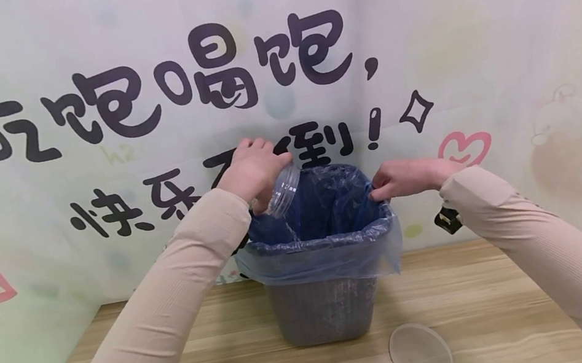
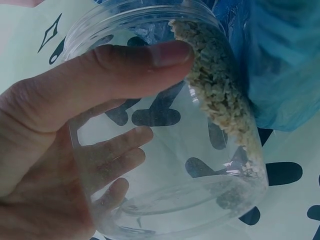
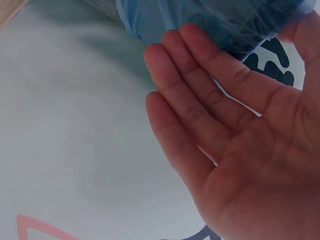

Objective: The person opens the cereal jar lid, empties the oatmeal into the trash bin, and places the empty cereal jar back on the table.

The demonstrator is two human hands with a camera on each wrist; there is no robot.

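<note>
In the head view my left hand (image 1: 252, 171) grips a clear plastic jar (image 1: 285, 190), tipped mouth-down over the bin's left side. Pale flakes (image 2: 215, 80), oat-like, lie along the jar's wall in the left wrist view, with my thumb across the jar and fingers behind it. A dark grey trash bin (image 1: 326, 310) stands upright, lined with a blue plastic bag (image 1: 325, 263) folded over its rim. My right hand (image 1: 405, 178) holds the bin's right rim through the bag. The right wrist view shows its fingers (image 3: 185, 102) outside the bag; the thumb tip is hidden.
A clear round lid (image 1: 420, 354) lies flat on the wooden table (image 1: 225, 346), in front of the bin and to its right. Close behind the bin hangs a pale wall cloth (image 1: 440, 11) printed with dark characters and pink hearts.
</note>
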